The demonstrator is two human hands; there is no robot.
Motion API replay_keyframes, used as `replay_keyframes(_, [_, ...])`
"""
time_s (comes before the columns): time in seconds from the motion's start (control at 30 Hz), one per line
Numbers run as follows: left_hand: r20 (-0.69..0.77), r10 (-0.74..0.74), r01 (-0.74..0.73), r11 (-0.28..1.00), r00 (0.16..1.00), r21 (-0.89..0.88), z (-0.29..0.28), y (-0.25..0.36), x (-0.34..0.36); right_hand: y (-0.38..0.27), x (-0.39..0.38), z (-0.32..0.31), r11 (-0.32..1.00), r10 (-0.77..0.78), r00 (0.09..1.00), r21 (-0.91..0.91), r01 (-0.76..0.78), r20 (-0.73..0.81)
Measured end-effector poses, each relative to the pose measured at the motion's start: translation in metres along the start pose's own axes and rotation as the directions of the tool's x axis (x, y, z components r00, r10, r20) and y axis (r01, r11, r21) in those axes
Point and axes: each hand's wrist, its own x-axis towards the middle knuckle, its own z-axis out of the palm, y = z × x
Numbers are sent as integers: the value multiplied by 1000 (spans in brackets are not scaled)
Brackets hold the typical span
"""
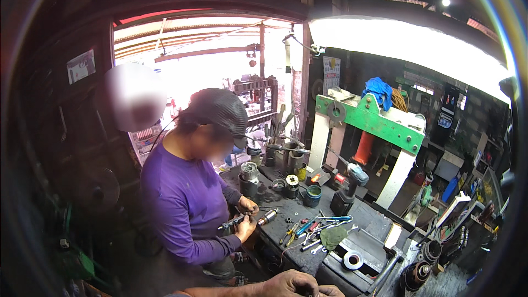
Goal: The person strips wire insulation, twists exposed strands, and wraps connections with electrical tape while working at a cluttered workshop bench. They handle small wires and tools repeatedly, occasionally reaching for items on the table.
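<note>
At the bottom edge, my left hand (290, 284) is closed, with its fingers curled together toward my right hand. Only a bit of my right hand (331, 291) shows beside it, its fingers bent in against the left. Whatever they pinch between them is too small and cut off to name. Just beyond my hands lies the bench (275, 235), dark and greasy. A roll of white tape (353, 259) and a green rag (333, 237) lie nearest, with several wrenches (312, 246) and screwdrivers (306, 227) beside them.
A co-worker (190, 203) in a purple shirt stands at the left, handling a slim metal part (234, 221). A cordless drill (349, 187) stands on the bench near several cans (312, 196). Behind rises a green and white press frame (374, 123). Metal parts (418, 275) crowd the right.
</note>
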Motion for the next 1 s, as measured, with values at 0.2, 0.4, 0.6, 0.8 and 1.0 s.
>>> replay_keyframes(0.2, [-81, 242, -196, 908, 967, 369, -9, 19, -13, -10, 3, 22, 918, -272, 948, -341, 203, -167])
replay_keyframes(0.4, [-86, 432, -204, 580, 898, 788, -21, -5, -6, -7, 2, 23, 845, -280, 960, -477, 241, -11])
replay_keyframes(0.6, [-167, 350, -211, 813, 922, 543, -38, -32, 8, 4, -6, 21, 841, -292, 899, -535, 78, -327])
replay_keyframes(0.8, [-384, 31, 73, 964, 923, 254, -116, -63, 32, 10, -36, 3, 843, -464, 726, -504, 185, -508])
replay_keyframes(1.0, [-694, 160, 313, 806, 702, 502, -224, -99, 64, 14, -52, -23, 664, -673, 584, -718, 207, -454])
